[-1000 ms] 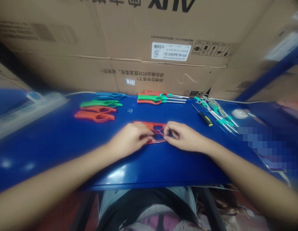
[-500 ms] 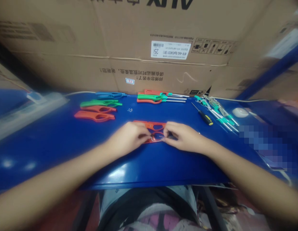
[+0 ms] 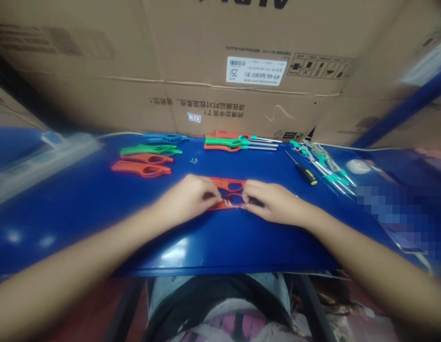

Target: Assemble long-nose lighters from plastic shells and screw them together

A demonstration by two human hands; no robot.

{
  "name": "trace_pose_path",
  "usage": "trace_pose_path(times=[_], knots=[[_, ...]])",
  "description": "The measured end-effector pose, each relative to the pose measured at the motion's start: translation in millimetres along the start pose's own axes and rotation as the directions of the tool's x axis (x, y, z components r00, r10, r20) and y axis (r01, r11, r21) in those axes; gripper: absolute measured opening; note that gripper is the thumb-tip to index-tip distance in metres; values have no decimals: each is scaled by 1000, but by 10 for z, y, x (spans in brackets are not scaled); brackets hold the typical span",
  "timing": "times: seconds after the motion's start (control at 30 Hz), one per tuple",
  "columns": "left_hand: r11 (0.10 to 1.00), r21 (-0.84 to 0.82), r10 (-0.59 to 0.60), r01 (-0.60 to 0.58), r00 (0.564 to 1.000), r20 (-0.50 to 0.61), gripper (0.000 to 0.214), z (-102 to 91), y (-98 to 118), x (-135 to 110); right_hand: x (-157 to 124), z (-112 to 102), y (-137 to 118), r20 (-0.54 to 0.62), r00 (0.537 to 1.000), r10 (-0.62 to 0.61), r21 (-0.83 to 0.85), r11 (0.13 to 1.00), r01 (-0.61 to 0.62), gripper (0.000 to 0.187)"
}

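Note:
Two red lighter casing halves lie on the blue table between my hands. The far casing half (image 3: 224, 184) shows its trigger loop; the near casing half (image 3: 217, 206) is partly covered by my fingers. My left hand (image 3: 196, 195) is closed, thumb and fingertips pinching at the near half beside its loop. Across that loop runs a thin white wire (image 3: 227, 203), curving towards the other hand. My right hand (image 3: 269, 200) is closed too, its fingertips pinched at the wire's right end. The fingers hide the exact grip points.
Red, green and blue casings (image 3: 142, 168) lie at the left. Assembled lighters (image 3: 223, 143) rest by the cardboard box (image 3: 127, 107). At the right are a yellow-black screwdriver (image 3: 305, 174), metal lighter tubes with teal parts (image 3: 327, 167) and a white round object (image 3: 358, 166). A power strip (image 3: 69, 147) stands far left.
Both hands stay at the near casing half with only slight finger movement. The white wire shows more clearly between the fingertips. The whole view has shifted a little.

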State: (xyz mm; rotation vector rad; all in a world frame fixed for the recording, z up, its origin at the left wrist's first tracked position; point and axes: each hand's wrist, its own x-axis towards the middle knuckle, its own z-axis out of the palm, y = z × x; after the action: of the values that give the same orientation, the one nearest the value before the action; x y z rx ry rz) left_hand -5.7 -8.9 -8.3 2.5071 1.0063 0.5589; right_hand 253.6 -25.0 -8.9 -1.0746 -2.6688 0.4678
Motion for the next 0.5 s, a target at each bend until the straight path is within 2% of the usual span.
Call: trace_pose_path(times=[0.3, 0.5], knots=[[996, 87, 0, -5, 999, 53, 14, -21, 40, -31, 13, -2, 6, -12, 1000, -1, -30, 1000, 1, 12], [986, 168, -7, -2, 999, 52, 16, 22, 77, -22, 5, 21, 24, -3, 998, -60, -39, 997, 60, 14]])
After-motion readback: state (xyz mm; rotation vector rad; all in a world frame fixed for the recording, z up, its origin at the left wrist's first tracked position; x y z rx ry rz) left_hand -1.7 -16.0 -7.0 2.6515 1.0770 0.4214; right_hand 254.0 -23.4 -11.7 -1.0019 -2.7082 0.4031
